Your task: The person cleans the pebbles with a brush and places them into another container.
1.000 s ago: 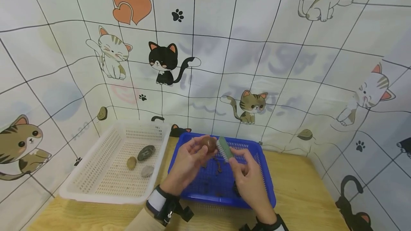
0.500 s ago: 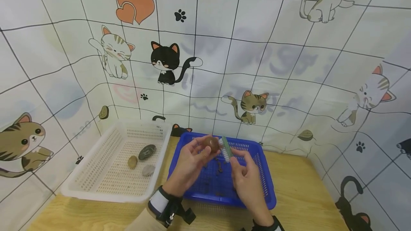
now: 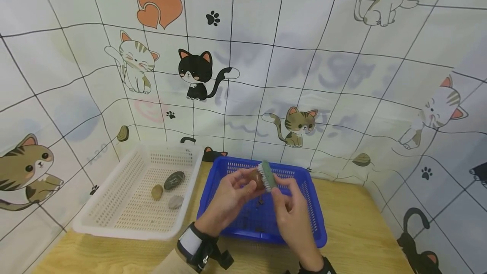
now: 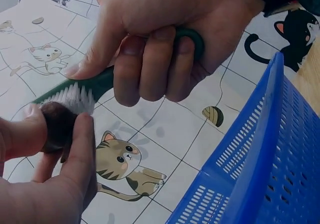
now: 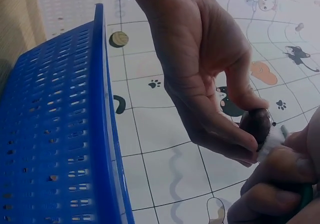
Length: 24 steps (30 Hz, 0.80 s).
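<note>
My left hand (image 3: 231, 194) pinches a smooth brown stone (image 3: 257, 179) between thumb and fingers, above the blue basket. Curled around the handle of a green scrub brush (image 3: 269, 175), my right hand (image 3: 294, 211) holds its white bristles against the stone's right side. In the left wrist view the bristles (image 4: 75, 98) press on the top of the dark, shiny stone (image 4: 58, 126), and the right thumb lies along the brush back. The right wrist view shows the stone (image 5: 256, 126) at the left fingertips, with the brush mostly hidden behind the right fingers.
The blue basket (image 3: 262, 237) stands under both hands, with small brown bits on its floor. To its left, a white basket (image 3: 125, 235) holds a dark oval stone (image 3: 174, 180), a tan stone (image 3: 157, 192) and a pale grey stone (image 3: 176, 201). A cat-patterned sheet rises behind the wooden table (image 3: 354, 223).
The left hand has moved the stone slightly right, toward the brush. The bristles, beside the stone's edge earlier, now overlap its right side. Both hands keep their holds.
</note>
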Tool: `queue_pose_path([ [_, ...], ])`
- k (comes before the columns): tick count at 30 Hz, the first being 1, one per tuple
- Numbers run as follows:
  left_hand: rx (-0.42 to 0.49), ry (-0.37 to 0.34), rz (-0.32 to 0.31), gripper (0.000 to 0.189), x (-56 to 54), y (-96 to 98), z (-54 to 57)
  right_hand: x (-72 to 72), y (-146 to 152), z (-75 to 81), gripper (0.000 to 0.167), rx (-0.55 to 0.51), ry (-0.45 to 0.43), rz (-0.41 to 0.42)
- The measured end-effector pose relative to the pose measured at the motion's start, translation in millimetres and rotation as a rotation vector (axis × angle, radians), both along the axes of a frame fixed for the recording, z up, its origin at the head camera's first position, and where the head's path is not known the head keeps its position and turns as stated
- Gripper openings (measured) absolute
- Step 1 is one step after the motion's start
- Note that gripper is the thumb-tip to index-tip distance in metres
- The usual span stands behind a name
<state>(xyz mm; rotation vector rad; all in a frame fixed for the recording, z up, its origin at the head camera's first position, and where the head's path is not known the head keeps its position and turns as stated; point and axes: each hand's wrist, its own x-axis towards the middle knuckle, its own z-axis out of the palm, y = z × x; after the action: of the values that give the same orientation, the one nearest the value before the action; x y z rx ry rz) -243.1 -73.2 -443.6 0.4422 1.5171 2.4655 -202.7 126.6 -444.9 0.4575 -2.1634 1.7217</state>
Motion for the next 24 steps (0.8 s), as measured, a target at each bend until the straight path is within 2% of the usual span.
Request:
queue_pose_path([
  [4,-0.003,-0.003,-0.024,0.052,-0.1,0.7,1.3,-2.8,4.1,1.9,0.028,0.014,-0.031,-0.031],
  [8,0.030,-0.016,0.032,0.049,0.7,0.2,3.8,-2.6,5.1,4.5,0.028,0.036,-0.068,-0.038],
  [11,0.036,-0.027,0.081,0.047,0.3,-1.0,4.3,-0.5,3.0,5.7,0.028,0.042,-0.078,-0.005],
  [13,0.022,-0.032,0.091,0.047,-0.4,-1.7,3.7,0.7,1.2,5.6,0.028,0.047,-0.074,0.021],
  [17,-0.016,-0.045,0.060,0.046,-1.2,-1.6,2.3,-0.5,-0.2,4.1,0.029,0.045,-0.055,0.047],
  [21,-0.035,-0.050,-0.003,0.046,-2.2,-1.3,1.6,-5.1,2.2,2.8,0.028,0.045,-0.056,0.014],
  [24,-0.008,-0.055,-0.014,0.046,-2.5,-3.1,2.4,-7.5,4.7,2.8,0.027,0.056,-0.077,-0.017],
])
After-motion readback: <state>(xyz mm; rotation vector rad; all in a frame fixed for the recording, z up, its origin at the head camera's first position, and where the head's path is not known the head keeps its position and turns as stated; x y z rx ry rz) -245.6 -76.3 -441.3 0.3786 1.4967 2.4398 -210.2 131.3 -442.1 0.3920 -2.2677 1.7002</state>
